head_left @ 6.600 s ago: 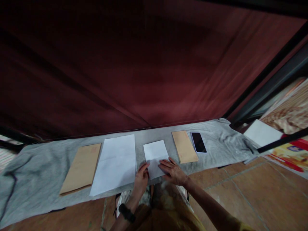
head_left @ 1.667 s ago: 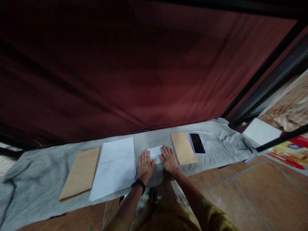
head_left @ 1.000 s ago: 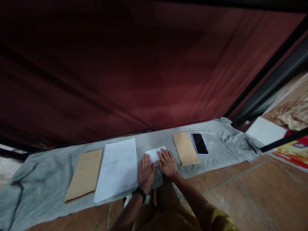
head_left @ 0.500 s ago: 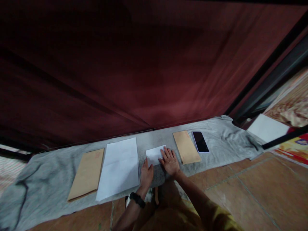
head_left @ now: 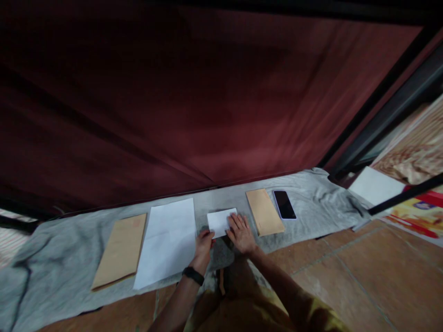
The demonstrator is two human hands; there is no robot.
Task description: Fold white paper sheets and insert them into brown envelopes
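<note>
Paper (head_left: 221,222) lay flat on the grey cloth (head_left: 69,249), straight in front of the person, between the white sheets (head_left: 168,242) and the right envelope (head_left: 265,211). Left hand (head_left: 203,245) was at the paper's near left corner, thumb and curled fingers pinching it. Right hand (head_left: 242,236) rested palm down over the paper's right edge, fingers stretched out and slightly spread, not gripping. Black band (head_left: 193,275) on the left wrist. Sheets sat just left of the left hand, bigger than the paper, near edge angled toward the person. Left envelope (head_left: 121,249), brown, lay beside the sheets on their left, faint reddish mark near its far end. Right envelope, also brown, lay tilted just beyond the right hand, not touched. Phone (head_left: 284,204), dark screen up, pale rim, was next to that envelope on its right. Cloth was wrinkled at both ends. Dark red curtain (head_left: 214,115) hung behind; brown tile floor (head_left: 332,276) showed below. White box (head_left: 377,185) stood off to the far right, well apart from the hands.
</note>
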